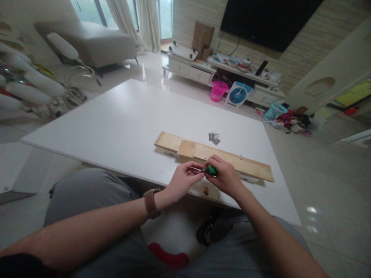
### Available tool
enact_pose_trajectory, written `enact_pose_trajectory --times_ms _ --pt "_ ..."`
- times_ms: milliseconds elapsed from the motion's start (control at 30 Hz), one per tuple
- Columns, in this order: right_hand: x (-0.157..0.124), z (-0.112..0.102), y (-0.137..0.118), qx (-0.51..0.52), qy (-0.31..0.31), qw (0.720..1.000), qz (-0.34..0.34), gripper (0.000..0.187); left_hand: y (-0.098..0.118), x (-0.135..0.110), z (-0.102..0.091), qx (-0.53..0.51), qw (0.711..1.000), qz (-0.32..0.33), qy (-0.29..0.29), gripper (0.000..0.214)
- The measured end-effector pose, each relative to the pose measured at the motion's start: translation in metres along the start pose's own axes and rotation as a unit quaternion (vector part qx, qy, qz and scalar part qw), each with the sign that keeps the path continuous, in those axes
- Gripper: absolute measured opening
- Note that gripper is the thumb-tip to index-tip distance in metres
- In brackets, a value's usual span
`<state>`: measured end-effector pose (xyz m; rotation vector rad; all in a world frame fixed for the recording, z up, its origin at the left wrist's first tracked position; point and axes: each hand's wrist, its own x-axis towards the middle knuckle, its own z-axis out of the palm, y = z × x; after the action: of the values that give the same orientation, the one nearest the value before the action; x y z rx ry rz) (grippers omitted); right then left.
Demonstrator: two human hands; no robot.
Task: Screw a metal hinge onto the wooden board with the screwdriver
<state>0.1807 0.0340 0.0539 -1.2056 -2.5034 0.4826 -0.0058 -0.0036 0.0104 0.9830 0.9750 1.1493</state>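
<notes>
Above the near edge of the white tabletop [130,119], my right hand [223,173] is closed around a screwdriver [211,170] with a green and black handle. Its metal end points left, toward the fingertips of my left hand [185,178]. Those left fingers are pinched together at the metal end; what they hold there is too small to make out. Just beyond both hands lies a long wooden board [171,143], slightly raised, with a short wooden piece [186,149] across it. A small metal part [241,157] stands on the board's right half.
Several metal hinge plates [214,138] lie beyond the board. A small brownish item [206,190] is near the table edge below my hands. Across the floor stand a pink basket [218,91], a blue fan [238,94] and a low cabinet [199,74].
</notes>
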Motion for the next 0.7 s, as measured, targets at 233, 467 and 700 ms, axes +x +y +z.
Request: enact_pose_trajectory --times_ms 233,467,700 --pt "0.0 0.0 0.0 -0.002 -0.003 1.0 0.004 0.018 -0.001 0.001 0.0 0.001 1.0 0.007 -0.011 0.026" --pt "0.0 0.001 0.001 -0.005 -0.007 1.0 0.007 0.021 -0.002 0.001 0.0 0.005 1.0 -0.012 -0.004 0.025" --pt "0.0 0.002 0.002 -0.015 -0.001 1.0 0.006 0.016 -0.01 0.004 -0.003 0.017 0.999 -0.038 0.006 0.025"
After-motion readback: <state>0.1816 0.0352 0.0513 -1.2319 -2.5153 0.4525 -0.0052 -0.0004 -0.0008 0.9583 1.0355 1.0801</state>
